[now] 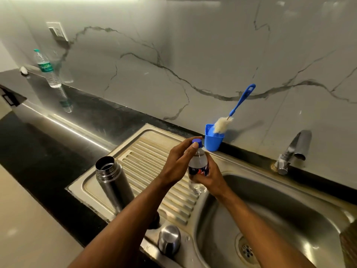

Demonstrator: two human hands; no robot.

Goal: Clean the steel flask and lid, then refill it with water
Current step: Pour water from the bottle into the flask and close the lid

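The steel flask (113, 180) stands open and upright on the ribbed drainboard (146, 161) at the left. Its steel lid (169, 239) sits dome-up on the sink's front rim, near my left forearm. A small clear plastic bottle (199, 163) with a blue cap (197, 141) is held upright above the edge between drainboard and basin. My right hand (209, 176) grips its body at the dark label. My left hand (180, 161) pinches the blue cap with thumb and fingers.
A blue cup (213, 141) holding a blue-handled bottle brush (234, 109) stands against the marble wall behind the sink. The tap (293, 150) is at the right above the steel basin (280, 219). A second water bottle (47, 69) stands on the black counter far left.
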